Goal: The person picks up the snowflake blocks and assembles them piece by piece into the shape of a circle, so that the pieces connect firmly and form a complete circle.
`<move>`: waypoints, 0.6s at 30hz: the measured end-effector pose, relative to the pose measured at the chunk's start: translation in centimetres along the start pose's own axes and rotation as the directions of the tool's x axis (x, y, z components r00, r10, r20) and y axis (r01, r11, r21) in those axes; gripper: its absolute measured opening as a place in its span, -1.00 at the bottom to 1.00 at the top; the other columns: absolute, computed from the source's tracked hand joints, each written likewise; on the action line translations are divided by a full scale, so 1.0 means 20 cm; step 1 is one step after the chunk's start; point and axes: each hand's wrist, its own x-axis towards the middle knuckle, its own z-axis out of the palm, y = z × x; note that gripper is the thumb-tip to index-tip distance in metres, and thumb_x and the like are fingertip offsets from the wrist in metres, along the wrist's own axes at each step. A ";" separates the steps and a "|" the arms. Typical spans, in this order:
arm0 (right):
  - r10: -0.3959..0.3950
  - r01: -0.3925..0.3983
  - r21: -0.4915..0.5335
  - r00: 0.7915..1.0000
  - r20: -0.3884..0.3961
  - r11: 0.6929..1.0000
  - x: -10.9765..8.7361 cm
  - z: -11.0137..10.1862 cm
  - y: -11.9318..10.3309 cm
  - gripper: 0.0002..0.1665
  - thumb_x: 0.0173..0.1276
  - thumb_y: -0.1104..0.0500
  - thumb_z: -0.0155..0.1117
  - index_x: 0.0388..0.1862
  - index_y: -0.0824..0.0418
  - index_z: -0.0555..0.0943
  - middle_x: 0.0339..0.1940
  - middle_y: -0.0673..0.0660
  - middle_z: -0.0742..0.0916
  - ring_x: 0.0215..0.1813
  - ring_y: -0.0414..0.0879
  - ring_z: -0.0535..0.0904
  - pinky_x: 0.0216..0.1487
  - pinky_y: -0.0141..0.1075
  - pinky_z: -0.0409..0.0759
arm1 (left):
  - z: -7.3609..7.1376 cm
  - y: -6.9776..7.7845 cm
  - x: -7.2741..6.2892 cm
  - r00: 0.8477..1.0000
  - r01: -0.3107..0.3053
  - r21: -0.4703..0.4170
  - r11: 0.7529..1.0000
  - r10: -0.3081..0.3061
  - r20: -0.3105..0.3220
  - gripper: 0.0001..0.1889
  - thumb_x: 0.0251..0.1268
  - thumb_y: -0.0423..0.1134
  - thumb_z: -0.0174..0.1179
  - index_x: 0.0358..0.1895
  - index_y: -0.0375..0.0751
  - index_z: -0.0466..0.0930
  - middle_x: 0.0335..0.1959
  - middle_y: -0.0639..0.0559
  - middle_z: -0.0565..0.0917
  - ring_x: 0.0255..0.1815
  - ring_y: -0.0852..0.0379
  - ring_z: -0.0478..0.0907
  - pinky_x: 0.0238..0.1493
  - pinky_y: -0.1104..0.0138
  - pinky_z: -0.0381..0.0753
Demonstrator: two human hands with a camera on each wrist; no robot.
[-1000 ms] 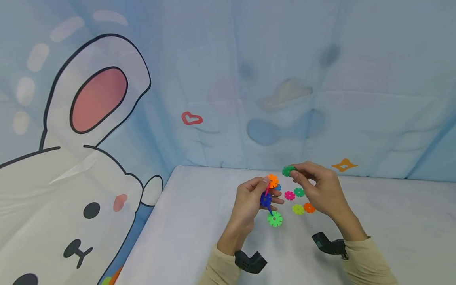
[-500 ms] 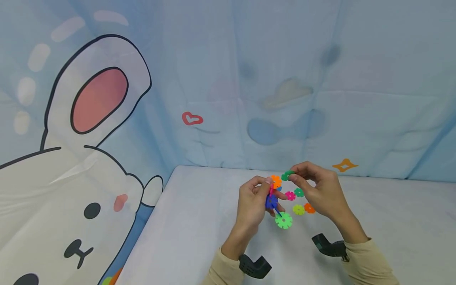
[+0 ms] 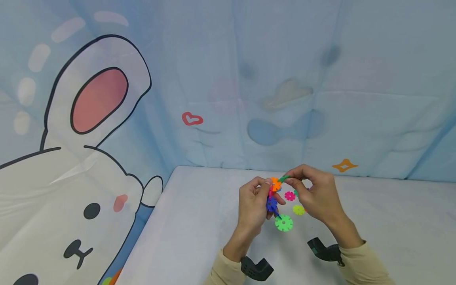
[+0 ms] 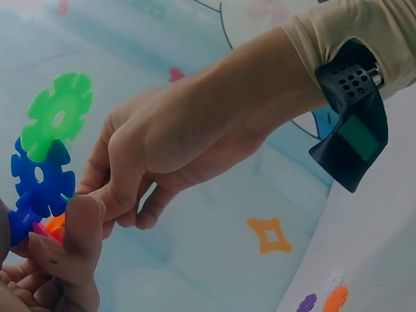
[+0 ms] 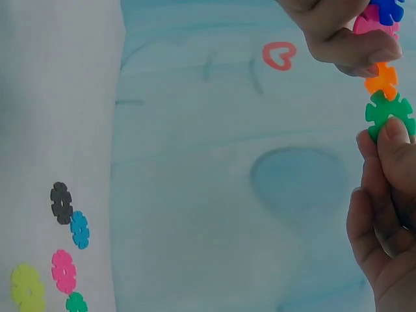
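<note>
My left hand (image 3: 254, 202) pinches a chain of notched plastic discs near its upper end. An orange disc (image 3: 276, 184) tops the chain, a pink one sits below it, then blue discs (image 4: 44, 175), and a light green disc (image 3: 284, 223) hangs lowest. Between thumb and fingers, my right hand (image 3: 315, 192) pinches a dark green disc (image 5: 390, 114). Its edge meets the orange disc's edge in the right wrist view; whether the slots interlock I cannot tell. Fingers hide part of the pink disc.
Loose discs lie on the white table (image 3: 199, 221) beyond the hands: pink (image 3: 290, 196), yellow (image 3: 298, 209), black (image 5: 62, 203), blue (image 5: 80, 230), and purple (image 4: 307, 303) and orange (image 4: 336, 299) ones. A printed curtain (image 3: 213, 79) hangs behind the table's back edge.
My left hand has shifted slightly right with the chain. My right hand has brought the green disc left and down to the orange disc, turning it nearly edge-on.
</note>
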 end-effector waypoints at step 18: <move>0.003 -0.002 -0.007 0.996 0.084 1.000 0.00 0.09 0.00 -0.53 0.24 0.48 0.51 0.14 0.28 0.70 -0.18 0.07 0.85 -0.23 -0.10 0.78 -0.08 -0.58 0.66 | -0.14 0.04 0.06 0.988 0.145 -0.027 0.989 -0.143 0.056 -0.75 0.72 -0.22 -0.09 -0.15 -0.29 0.49 -0.40 -0.39 0.78 -0.73 0.19 0.64 -0.63 0.43 0.64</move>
